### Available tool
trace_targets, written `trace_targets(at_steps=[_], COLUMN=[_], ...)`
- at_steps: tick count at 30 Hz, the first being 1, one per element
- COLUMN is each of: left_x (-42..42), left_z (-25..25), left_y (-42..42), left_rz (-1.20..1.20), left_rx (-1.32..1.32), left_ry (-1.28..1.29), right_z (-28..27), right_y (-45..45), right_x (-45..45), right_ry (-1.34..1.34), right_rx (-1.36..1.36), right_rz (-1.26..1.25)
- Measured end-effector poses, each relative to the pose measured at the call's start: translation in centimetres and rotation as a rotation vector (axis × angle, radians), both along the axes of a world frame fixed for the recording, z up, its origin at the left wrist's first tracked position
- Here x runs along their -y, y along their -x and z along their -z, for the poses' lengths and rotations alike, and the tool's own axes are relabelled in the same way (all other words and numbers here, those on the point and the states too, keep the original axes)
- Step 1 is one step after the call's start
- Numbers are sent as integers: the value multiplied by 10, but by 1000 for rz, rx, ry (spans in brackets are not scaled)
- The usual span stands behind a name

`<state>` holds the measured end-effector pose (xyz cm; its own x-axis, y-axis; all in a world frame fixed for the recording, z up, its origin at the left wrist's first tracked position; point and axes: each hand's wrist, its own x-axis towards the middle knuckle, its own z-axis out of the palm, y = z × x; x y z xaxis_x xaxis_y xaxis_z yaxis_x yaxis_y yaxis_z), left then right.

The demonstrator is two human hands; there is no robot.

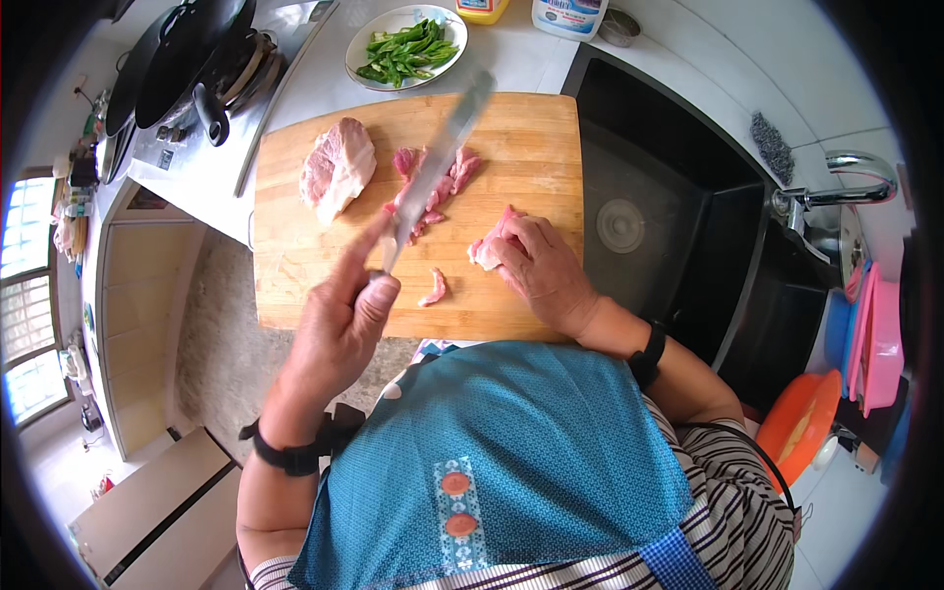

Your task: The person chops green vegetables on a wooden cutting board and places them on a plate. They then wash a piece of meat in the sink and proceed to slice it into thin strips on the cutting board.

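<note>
My left hand (345,313) grips a kitchen knife (435,166) by its handle, the index finger laid along the blade. The blade slants up and to the right above the wooden cutting board (516,140), blurred near its tip. My right hand (549,269) holds a piece of raw meat (487,251) against the board's right side; the fingers hide part of it. Partly behind the blade lies a pile of cut meat pieces (446,184). A large raw meat chunk (339,166) rests at the board's upper left. One small meat strip (435,287) lies between my hands.
A plate (354,63) of sliced green peppers (413,51) stands beyond the board. The black sink (641,162), with its chrome faucet (848,195), adjoins the board's right edge. A black wok (195,66) sits on the stove at upper left. Bottles (568,18) stand at the back.
</note>
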<state>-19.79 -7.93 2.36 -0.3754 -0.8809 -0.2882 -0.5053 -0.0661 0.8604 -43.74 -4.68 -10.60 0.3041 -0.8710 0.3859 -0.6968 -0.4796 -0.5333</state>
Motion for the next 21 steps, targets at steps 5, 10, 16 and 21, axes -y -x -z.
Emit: trace_targets(at_steps=[5,10,16,21], left_x=[-15,-24,-32,-27], left_z=[35,23,14,9], left_y=[-7,5,-7,-3], left_rz=[80,213,181,137], left_rx=[235,320,288,286], left_ry=[-64,-153,-202,-340], right_z=[12,15,13,15], right_y=[-1,-7,-10,-8], right_x=[0,1,8,8], right_ry=[61,111,116,114], right_rx=[56,2,16,12], right_rz=[-36,59,70,75])
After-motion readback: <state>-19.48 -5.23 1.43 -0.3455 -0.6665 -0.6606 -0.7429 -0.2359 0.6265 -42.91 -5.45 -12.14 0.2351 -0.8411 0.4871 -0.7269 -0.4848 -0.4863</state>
